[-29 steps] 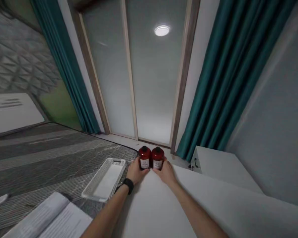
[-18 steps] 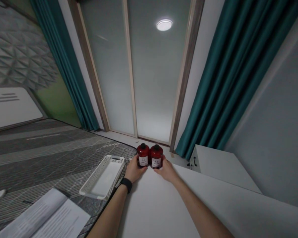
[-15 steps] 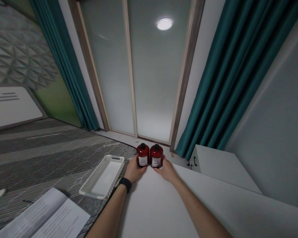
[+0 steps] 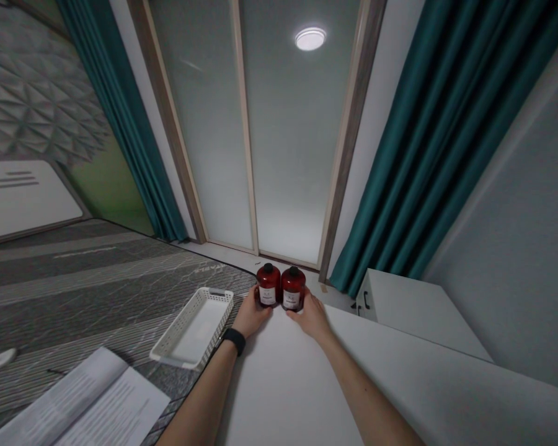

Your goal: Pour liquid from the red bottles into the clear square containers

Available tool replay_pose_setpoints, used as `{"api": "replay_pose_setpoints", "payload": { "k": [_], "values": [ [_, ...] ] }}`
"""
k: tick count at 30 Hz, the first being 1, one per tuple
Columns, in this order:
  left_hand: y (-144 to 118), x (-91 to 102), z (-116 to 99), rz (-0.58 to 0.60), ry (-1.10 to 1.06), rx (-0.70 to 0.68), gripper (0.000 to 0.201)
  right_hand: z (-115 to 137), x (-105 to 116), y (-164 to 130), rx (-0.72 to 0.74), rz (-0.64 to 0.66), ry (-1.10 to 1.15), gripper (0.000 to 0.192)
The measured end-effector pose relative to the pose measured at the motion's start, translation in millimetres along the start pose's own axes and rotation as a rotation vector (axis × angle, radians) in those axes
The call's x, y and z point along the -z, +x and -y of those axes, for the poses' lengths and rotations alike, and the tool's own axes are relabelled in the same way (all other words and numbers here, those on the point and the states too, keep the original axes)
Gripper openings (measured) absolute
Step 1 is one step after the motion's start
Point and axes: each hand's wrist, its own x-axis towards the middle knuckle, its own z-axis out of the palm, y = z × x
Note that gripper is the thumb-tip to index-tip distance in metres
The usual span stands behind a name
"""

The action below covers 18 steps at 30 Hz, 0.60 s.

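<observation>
The striped surface (image 4: 116, 303) bears basket (image 4: 216, 294) and book (image 4: 114, 406); left hand (image 4: 251, 316) and right hand (image 4: 313, 316) each clasp a red bottle (image 4: 268, 285).

The left bottle (image 4: 269, 279) and right bottle (image 4: 293, 282) are both glossy deep red, with black caps (image 4: 268, 267) and white labels (image 4: 267, 296) carrying dark print. The wristband (image 4: 235, 339) is black. A plain white tabletop (image 4: 288, 384) borders a mat (image 4: 134, 279) striped in light and dark grey, with fine pale lines. The basket (image 4: 171, 334) is white with a perforated grid pattern; the open book (image 4: 116, 402) has white pages lined with grey text. Curtains (image 4: 413, 155) are teal.
</observation>
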Motion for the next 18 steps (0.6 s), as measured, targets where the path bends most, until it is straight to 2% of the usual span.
{"api": "replay_pose_setpoints", "payload": {
  "k": [6, 18],
  "values": [
    [3.6, -0.8, 1.5, 0.015, 0.008, -0.007, 0.051, 3.4, 1.5, -2.4, -0.024, -0.025, -0.037, 0.095],
    [3.1, -1.3, -0.5, 0.005, 0.013, 0.028, 0.059, 5.5, 1.1, -3.8, -0.06, -0.033, -0.076, 0.11]
  ]
}}
